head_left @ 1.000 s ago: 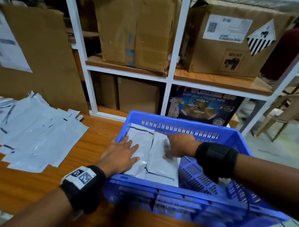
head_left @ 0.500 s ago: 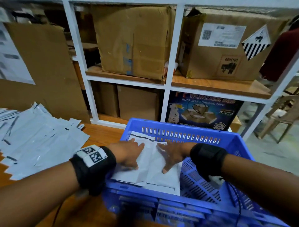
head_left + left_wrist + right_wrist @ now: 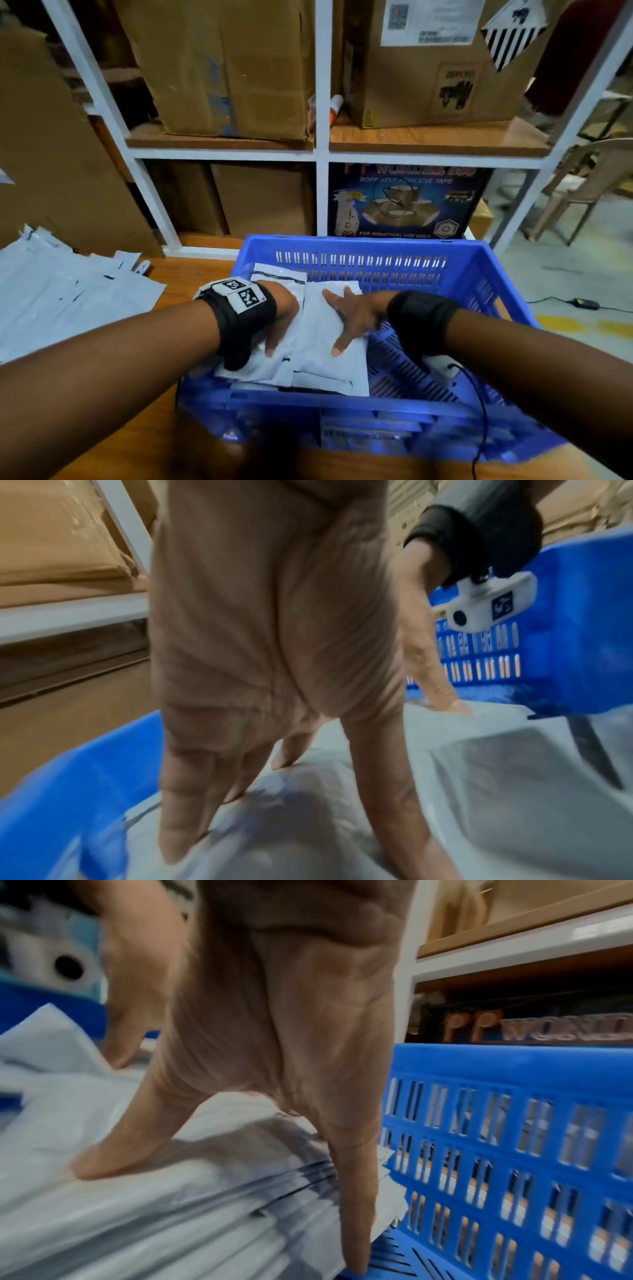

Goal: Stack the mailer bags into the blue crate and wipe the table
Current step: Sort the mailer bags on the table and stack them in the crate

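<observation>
A blue slotted crate (image 3: 479, 274) stands on the wooden table (image 3: 191, 274). A stack of white mailer bags (image 3: 318, 356) lies in its left half. My left hand (image 3: 279, 322) lies flat on the stack's left side, fingers straight (image 3: 178, 831) against the bags (image 3: 308, 818). My right hand (image 3: 349, 318) presses flat on the stack's right side with fingers spread. In the right wrist view one finger (image 3: 356, 1218) runs down the stack's edge (image 3: 205, 1204) to the crate floor (image 3: 428, 1264). More loose mailer bags (image 3: 61, 294) lie spread on the table to the left.
A white-framed shelf (image 3: 322, 154) with wooden boards stands behind the table, holding cardboard boxes (image 3: 233, 65) and a dark tape carton (image 3: 400, 202). A large cardboard sheet (image 3: 51, 164) leans at the left. A chair (image 3: 589, 185) and a cable on the floor are at the right.
Both hands stayed on the stack in the crate and slid slightly toward me across it. The view moved closer and lower over the crate.
</observation>
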